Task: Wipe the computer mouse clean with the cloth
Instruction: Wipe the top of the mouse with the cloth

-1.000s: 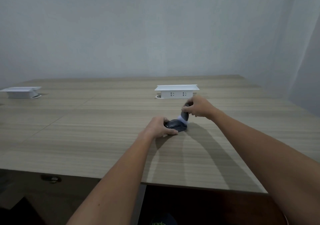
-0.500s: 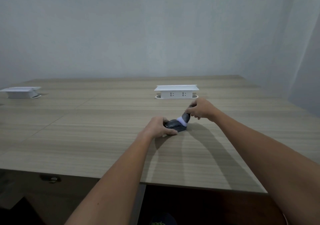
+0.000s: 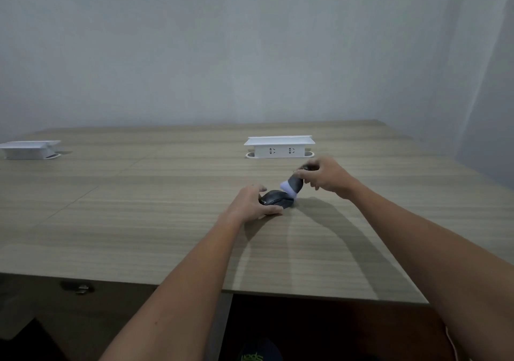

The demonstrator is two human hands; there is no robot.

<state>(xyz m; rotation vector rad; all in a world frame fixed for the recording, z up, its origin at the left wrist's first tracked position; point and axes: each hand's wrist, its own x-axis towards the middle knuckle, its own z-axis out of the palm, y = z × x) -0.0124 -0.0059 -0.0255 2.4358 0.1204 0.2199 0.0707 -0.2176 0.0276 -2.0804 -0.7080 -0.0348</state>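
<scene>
Open tabletop all round my hands

I see 2 obstacles: a white pop-up socket box (image 3: 279,147) just beyond my right hand (image 3: 325,177), another white box (image 3: 29,149) far left; the wood-grain table (image 3: 139,207) between lies bare.

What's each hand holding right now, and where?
Left hand grips the mouse by its near end on the table. Right hand pinches the cloth by its upper end.

Black mouse (image 3: 275,198); cloth (image 3: 292,187) dark grey, white tip (pale lilac tinge); wood-grain table (image 3: 139,207); white socket box (image 3: 279,147)
</scene>
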